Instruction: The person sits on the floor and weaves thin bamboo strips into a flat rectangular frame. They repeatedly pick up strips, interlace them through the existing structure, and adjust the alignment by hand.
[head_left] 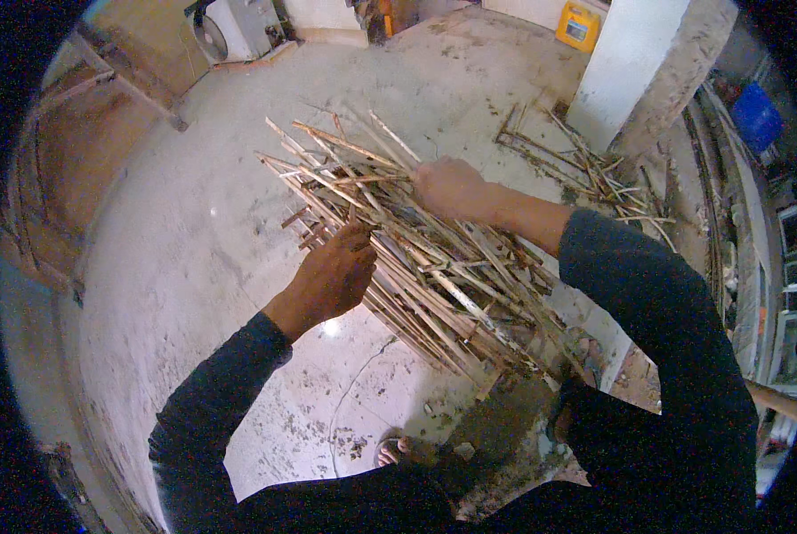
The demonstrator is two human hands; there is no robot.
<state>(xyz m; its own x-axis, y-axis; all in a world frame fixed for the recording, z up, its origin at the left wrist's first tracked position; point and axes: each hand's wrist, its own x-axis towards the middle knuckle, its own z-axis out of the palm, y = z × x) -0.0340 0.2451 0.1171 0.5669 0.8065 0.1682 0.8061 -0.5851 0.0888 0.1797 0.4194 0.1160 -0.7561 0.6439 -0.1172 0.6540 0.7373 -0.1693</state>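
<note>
A large heap of thin, pale brown wooden sticks [434, 285] lies in front of me, most of them running from far left to near right. My left hand [334, 270] is closed at the left side of the heap, against the sticks, with a short thin piece poking up by its fingers. On the far right side of the heap is my right hand [454, 189], also closed, its fingers turned away from view. A fine wire-like line shows just beyond it. What either fist grips is hidden.
More loose sticks [594, 173] lie at the foot of a white pillar [625, 71]. A yellow jerrycan [578, 27], an outdoor air-conditioner unit [238, 31] and a blue container [756, 117] stand farther off. Wooden boards [87, 151] lean at left. My foot [392, 451] is close to the heap.
</note>
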